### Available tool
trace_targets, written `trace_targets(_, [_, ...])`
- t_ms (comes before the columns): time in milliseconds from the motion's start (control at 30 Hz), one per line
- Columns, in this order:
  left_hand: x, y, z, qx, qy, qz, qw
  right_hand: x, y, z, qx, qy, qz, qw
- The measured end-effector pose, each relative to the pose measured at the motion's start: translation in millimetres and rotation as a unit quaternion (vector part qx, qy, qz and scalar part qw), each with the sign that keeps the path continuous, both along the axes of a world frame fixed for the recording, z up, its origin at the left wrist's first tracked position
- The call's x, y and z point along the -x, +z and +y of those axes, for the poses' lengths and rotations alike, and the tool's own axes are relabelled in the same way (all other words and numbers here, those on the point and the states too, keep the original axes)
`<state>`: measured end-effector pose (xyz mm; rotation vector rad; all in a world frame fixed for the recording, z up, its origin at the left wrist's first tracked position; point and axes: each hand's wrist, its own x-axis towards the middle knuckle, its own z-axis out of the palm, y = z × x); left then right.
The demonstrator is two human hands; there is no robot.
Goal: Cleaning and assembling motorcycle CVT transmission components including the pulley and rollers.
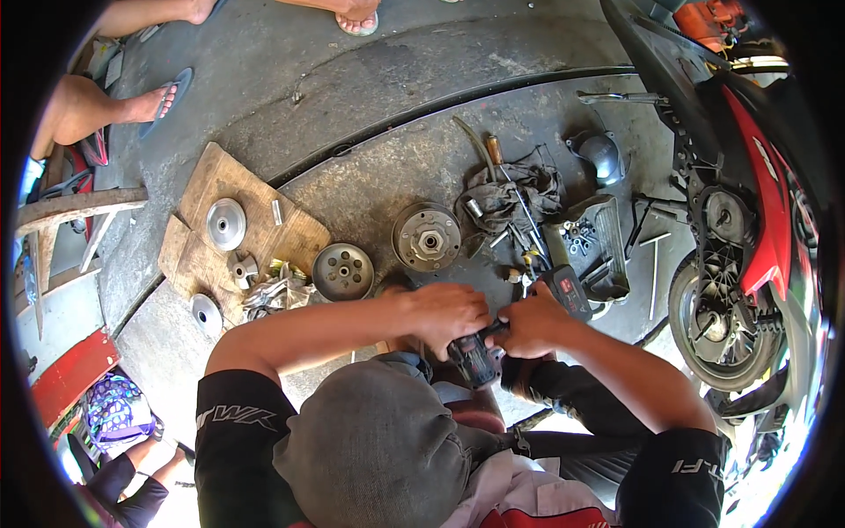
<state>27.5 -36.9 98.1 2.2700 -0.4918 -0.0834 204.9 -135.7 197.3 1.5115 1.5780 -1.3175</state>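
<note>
In the head view, the left hand (453,317) curls over the black power tool's (475,361) body, while the right hand (532,326) wraps its handle, battery pack (566,292) poking out beyond. The tool sits just past the grey cap (374,440). Ahead, a round metal disc assembly (427,238) lies beside a shallow drum (343,272), a bolt tray (609,220) off right.
</note>
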Motion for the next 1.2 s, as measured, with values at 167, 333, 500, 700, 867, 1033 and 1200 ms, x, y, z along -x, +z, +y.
trace_targets(167, [-17.1,-1.9,43.1,-0.050,0.014,0.003,0.999,-26.1,-17.5,17.3,-0.032,-0.004,-0.003,0.999])
trace_targets(333, [-17.0,-6.0,55.4,-0.092,0.019,0.004,0.996,-31.8,-21.1,35.5,-0.053,-0.009,0.044,0.998])
trace_targets(500, [-10.8,-18.1,53.4,-0.119,0.032,0.004,0.992,-21.4,-40.2,41.8,-0.043,-0.034,0.002,0.998])
trace_targets(700, [10.4,-8.3,65.7,-0.004,0.131,0.059,0.990,-22.7,-44.7,40.6,-0.043,-0.051,-0.008,0.998])
trace_targets(867, [43.7,-41.1,74.2,-0.014,0.239,0.050,0.970,-18.2,-28.2,54.0,0.038,-0.155,0.069,0.985])
trace_targets(1033, [48.1,-33.9,78.6,-0.060,0.304,0.020,0.951,-8.3,-22.4,25.1,-0.115,-0.043,0.100,0.987])
trace_targets(1200, [57.0,-42.4,69.6,-0.036,0.380,0.028,0.924,-0.3,-25.7,36.6,-0.132,-0.128,0.028,0.982])
